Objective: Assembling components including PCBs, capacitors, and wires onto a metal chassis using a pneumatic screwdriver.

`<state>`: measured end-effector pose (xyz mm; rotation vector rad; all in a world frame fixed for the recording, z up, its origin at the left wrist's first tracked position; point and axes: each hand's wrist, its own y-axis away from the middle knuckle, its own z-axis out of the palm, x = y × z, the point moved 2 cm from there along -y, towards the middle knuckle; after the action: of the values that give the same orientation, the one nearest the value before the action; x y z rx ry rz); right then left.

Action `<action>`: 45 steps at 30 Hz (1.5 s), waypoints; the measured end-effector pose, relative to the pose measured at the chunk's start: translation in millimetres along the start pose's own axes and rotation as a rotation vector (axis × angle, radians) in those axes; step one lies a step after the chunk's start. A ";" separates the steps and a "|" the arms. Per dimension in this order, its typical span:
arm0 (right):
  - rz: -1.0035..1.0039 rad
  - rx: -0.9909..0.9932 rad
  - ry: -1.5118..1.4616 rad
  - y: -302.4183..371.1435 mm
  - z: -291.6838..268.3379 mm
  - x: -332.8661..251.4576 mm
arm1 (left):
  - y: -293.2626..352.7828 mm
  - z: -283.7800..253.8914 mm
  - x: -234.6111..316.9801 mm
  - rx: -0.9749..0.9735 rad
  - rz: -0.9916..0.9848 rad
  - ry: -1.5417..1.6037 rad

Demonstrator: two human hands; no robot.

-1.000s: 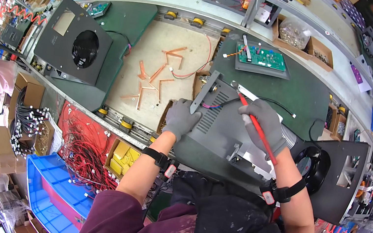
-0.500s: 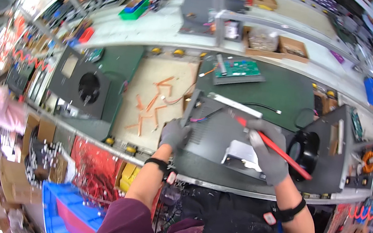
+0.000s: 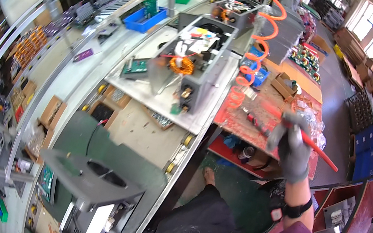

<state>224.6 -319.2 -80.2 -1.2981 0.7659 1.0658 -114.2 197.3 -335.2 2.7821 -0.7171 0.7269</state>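
Note:
My right hand (image 3: 292,147), in a grey glove, is closed around a long red tool (image 3: 318,149). Its far end is smeared by motion, and I cannot make out its exact kind. The hand is raised over the right edge of a worn red side bench (image 3: 231,117). On that bench, just left of the hand, lies a red and black power screwdriver (image 3: 256,122). My left hand is outside the picture. At the lower left, a dark grey metal panel with a round opening (image 3: 91,174) stands on an open metal casing (image 3: 121,215).
An orange coiled hose (image 3: 260,49) hangs above the side bench. A small cardboard box (image 3: 284,86) sits on the bench. An open chassis with a copper coil (image 3: 181,65) stands on the work line, near a blue bin (image 3: 144,19). Red shelving (image 3: 352,220) stands at the lower right.
My view has swung right, from the work line to the side bench. My right hand has carried the red tool along. My left hand, earlier at the grey casing, has left the picture.

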 end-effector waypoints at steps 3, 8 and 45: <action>0.084 0.111 0.399 -85.2 -132.7 51.5 | 16.5 40.7 81.6 -0.107 0.074 -0.084; -0.155 0.167 1.190 -228.1 -299.7 150.6 | 50.2 96.4 190.4 -0.297 0.071 -0.247; 0.243 -0.124 1.123 -477.9 -460.4 363.4 | 142.9 57.2 278.1 -0.636 -0.231 -0.612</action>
<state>851.1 -678.7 -305.1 -1.9434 1.7335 0.4823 51.5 -56.2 -238.7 2.3910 -0.5597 -0.3699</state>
